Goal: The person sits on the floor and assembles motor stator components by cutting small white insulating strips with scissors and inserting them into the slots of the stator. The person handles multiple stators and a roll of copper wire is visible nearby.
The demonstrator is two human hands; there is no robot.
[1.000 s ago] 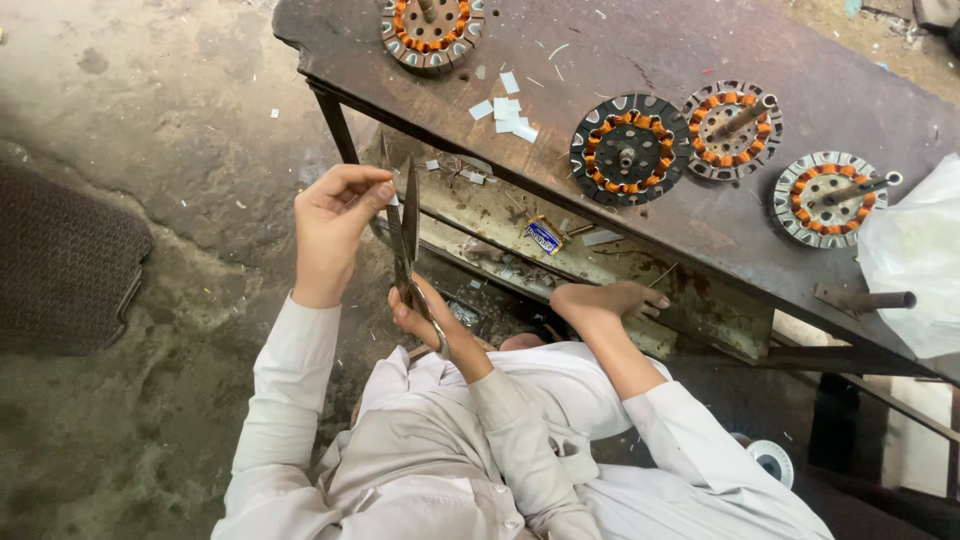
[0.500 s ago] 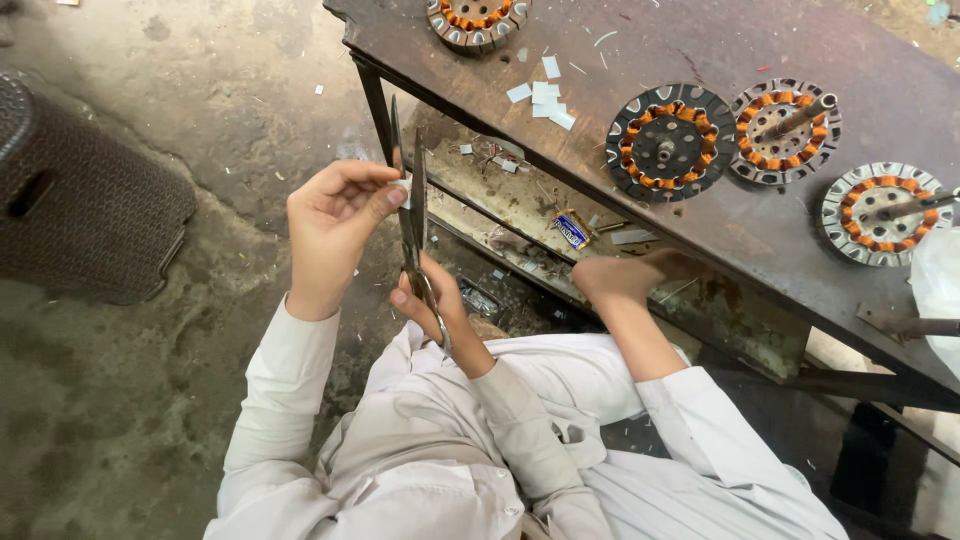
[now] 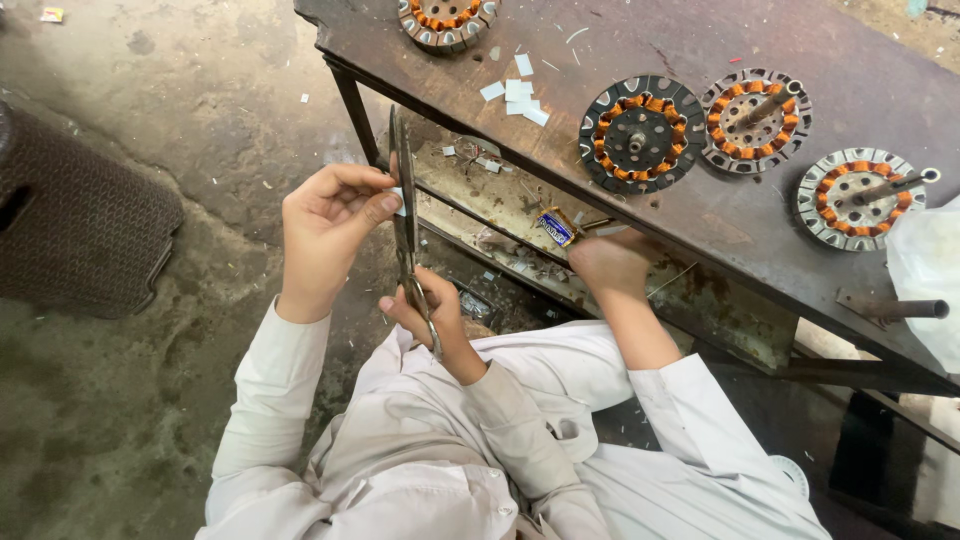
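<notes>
Scissors (image 3: 405, 215), long, dark and upright, right hand (image 3: 432, 310) gripping handles, left hand (image 3: 330, 225) pinching white paper strip (image 3: 399, 203).

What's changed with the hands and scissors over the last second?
Little. The left hand and right hand with the scissors have shifted slightly toward the workbench, blades still upright, the left fingers pinching a small white piece against them. Another person's hand stays under the bench edge; the copper-wound motor parts haven't moved.

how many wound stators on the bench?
4. One stator at the bench's far left edge, partly cropped; three in a row to the right. More may lie outside the frame.
</notes>
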